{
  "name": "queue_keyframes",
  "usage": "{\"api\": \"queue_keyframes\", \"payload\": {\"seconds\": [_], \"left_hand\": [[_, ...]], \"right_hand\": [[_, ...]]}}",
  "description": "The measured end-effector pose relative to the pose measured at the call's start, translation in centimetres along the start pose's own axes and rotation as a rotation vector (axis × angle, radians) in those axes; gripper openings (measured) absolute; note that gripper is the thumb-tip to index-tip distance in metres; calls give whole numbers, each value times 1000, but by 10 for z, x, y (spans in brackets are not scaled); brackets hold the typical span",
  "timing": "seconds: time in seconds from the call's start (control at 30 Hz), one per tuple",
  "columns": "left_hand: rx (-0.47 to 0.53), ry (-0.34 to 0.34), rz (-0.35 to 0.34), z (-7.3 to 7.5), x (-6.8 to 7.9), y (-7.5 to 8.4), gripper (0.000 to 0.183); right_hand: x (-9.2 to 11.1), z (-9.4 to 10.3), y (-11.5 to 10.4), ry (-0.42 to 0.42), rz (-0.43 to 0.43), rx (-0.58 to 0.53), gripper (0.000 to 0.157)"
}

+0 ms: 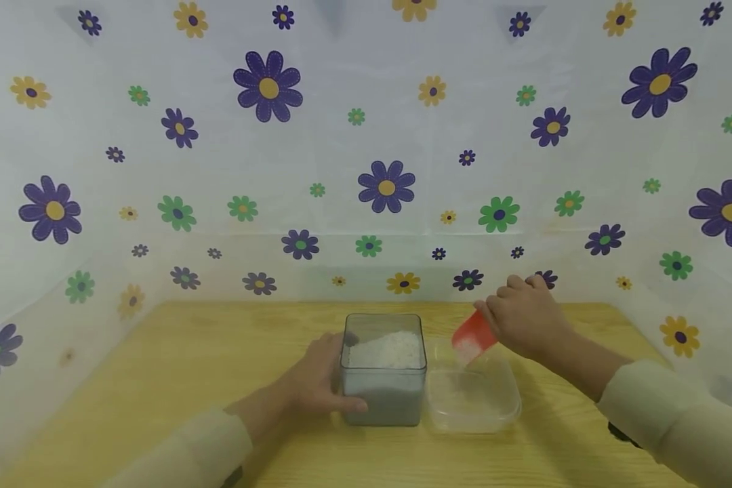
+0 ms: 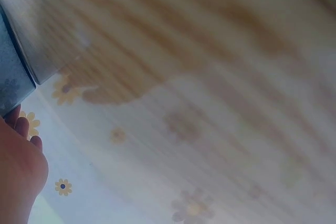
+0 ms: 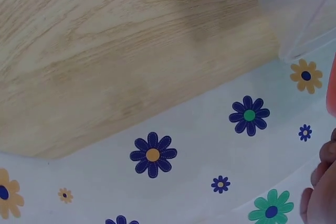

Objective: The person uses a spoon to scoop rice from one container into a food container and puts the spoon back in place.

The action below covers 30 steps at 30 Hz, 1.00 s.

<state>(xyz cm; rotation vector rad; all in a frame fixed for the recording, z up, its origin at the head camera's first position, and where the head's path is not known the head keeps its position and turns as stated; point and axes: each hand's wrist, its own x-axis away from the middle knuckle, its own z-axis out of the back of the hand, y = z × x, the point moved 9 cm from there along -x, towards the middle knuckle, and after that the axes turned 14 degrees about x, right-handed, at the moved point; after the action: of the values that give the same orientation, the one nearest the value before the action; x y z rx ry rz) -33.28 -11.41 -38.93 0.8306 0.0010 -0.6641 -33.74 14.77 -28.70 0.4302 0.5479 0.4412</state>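
A square, see-through grey container [image 1: 383,400] stands on the table, heaped with white grains [image 1: 390,349] that look like rice. My left hand [image 1: 317,379] holds it from the left side, thumb along the front and fingers toward the back. To its right sits a clear plastic tub [image 1: 472,420] without a lid. Above the tub my right hand [image 1: 527,315] grips a red scoop [image 1: 476,335], tilted with its mouth down toward the tub. Some white shows at the scoop's mouth. In the right wrist view the scoop [image 3: 332,87] shows only at the edge.
The wooden table [image 1: 219,352] has its far edge just behind the containers. A white sheet [image 1: 335,149] printed with flowers rises behind the table and on both sides.
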Motion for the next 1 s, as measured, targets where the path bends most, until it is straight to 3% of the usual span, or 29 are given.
{"api": "queue_keyframes", "payload": {"seconds": [0.23,0.43,0.57,0.73,0.87,1.0], "left_hand": [[-34,-7,24,1,0,-1,99],[-29,-14,18,0,1,-1,99],[-29,-1,7,1,-1,-2,100],[-31,-7,-10,2,-2,1,97],[-31,11,-22,5,-3,4,96],[-32,8,-20,4,-2,2,95]], "right_hand": [[4,27,-11,337,120,183,30],[10,47,-25,566,276,225,51],[6,54,-24,592,295,229,50],[-6,70,-15,614,231,196,49],[-19,93,-9,694,189,170,48],[-29,116,-16,788,199,150,46]]}}
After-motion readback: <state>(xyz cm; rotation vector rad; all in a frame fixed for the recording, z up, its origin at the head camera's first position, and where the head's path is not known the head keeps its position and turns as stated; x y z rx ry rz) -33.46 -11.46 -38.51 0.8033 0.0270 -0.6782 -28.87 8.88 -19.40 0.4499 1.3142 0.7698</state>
